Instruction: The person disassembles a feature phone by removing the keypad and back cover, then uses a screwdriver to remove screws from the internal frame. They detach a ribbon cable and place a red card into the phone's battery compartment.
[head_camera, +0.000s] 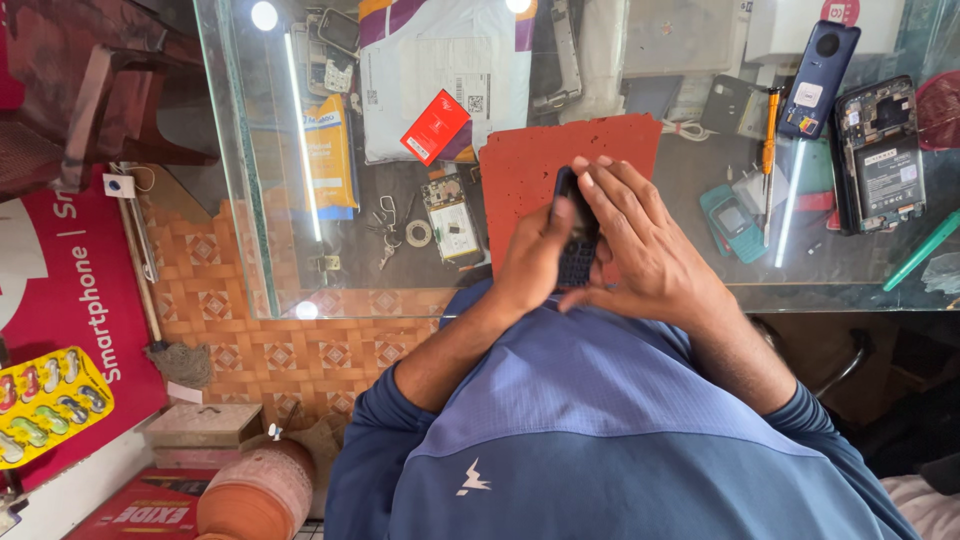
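Observation:
I hold a small dark keypad phone (577, 250) upright between both hands, above the near edge of a red work mat (560, 160) on the glass counter (260, 200). My left hand (535, 258) wraps its left side, thumb on the upper edge. Fingers of my right hand (640, 240) curl over the phone's top and right side, hiding most of it. Only the keypad and a strip of the body show.
On the glass lie an orange-handled screwdriver (770, 125), an opened phone showing its battery (880, 155), a blue phone (820, 65), a teal keypad phone (733, 222), a circuit board (452, 218), a red box (436, 126) and a white parcel bag (440, 60). Tiled floor lies left.

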